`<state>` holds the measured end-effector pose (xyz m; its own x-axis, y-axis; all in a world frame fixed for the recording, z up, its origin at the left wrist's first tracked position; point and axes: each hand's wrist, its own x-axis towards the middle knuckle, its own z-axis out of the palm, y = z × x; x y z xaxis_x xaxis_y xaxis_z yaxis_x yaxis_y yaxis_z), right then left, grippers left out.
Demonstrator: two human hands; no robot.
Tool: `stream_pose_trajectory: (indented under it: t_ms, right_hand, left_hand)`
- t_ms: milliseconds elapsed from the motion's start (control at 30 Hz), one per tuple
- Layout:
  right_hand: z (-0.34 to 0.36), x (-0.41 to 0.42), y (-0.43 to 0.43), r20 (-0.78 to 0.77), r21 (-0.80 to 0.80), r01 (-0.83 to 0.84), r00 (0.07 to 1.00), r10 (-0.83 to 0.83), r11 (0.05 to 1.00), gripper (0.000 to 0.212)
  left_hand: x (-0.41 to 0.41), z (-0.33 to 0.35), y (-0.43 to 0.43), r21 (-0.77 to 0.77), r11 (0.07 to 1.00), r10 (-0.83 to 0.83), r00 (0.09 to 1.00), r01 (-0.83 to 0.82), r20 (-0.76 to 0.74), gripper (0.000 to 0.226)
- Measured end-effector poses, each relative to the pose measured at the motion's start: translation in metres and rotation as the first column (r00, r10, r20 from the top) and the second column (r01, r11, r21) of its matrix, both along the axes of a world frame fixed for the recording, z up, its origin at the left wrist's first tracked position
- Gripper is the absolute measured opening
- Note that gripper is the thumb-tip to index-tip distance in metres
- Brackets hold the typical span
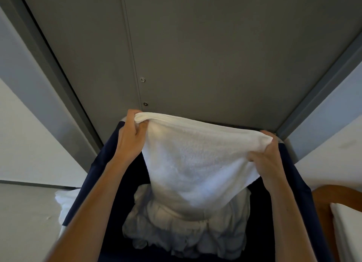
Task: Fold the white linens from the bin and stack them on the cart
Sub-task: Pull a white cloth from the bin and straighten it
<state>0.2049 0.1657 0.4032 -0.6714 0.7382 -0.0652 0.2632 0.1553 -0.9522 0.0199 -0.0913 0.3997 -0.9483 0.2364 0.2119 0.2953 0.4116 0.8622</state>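
Observation:
A white terry towel (195, 160) hangs stretched between my two hands above a dark navy fabric bin (109, 164). My left hand (130, 136) pinches the towel's upper left corner. My right hand (268, 156) grips its upper right corner. The cloth sags down in the middle toward a crumpled heap of white linens (186, 232) lying inside the bin. Both forearms reach in from the bottom of the view.
A grey double door (195, 46) with a metal frame stands right behind the bin. White folded cloth (62, 201) shows at the bin's left. At the lower right is a wooden edge (323, 199) with white folded linen (348, 222) on it.

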Motion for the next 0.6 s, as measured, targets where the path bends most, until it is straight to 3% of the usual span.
stream_pose_trajectory:
  t_ms: [100, 200, 300, 367, 500, 600]
  right_hand:
    - [0.0, 0.004, -0.01, 0.001, 0.028, 0.152, 0.988, -0.153, 0.988, 0.035]
    - [-0.011, 0.011, -0.014, -0.006, 0.018, 0.266, 0.964, -0.266, 0.964, 0.036]
    - [-0.023, 0.023, -0.023, -0.052, 0.056, 0.34, 0.94, -0.337, 0.939, 0.035]
    - [-0.032, 0.032, -0.027, -0.059, 0.14, 0.349, 0.937, -0.344, 0.926, 0.028]
    - [-0.036, 0.052, -0.032, -0.046, 0.288, 0.347, 0.936, -0.349, 0.893, 0.011]
    - [-0.033, 0.065, -0.03, -0.018, 0.313, 0.345, 0.934, -0.357, 0.885, 0.016]
  left_hand:
    - [0.007, -0.013, 0.0, 0.021, 0.999, -0.03, 0.992, 0.027, 0.122, 0.017]
    - [0.012, -0.025, -0.003, 0.185, 0.98, -0.125, 0.947, 0.071, 0.297, 0.025]
    - [0.012, -0.03, -0.005, 0.06, 0.975, -0.223, 0.902, 0.216, 0.37, 0.046]
    - [0.01, -0.033, -0.004, -0.06, 0.96, -0.232, 0.894, 0.274, 0.383, 0.047]
    - [0.007, -0.038, -0.004, -0.111, 0.94, -0.267, 0.899, 0.322, 0.347, 0.015]
    - [0.012, -0.029, 0.006, -0.089, 0.947, -0.283, 0.931, 0.31, 0.229, 0.03]
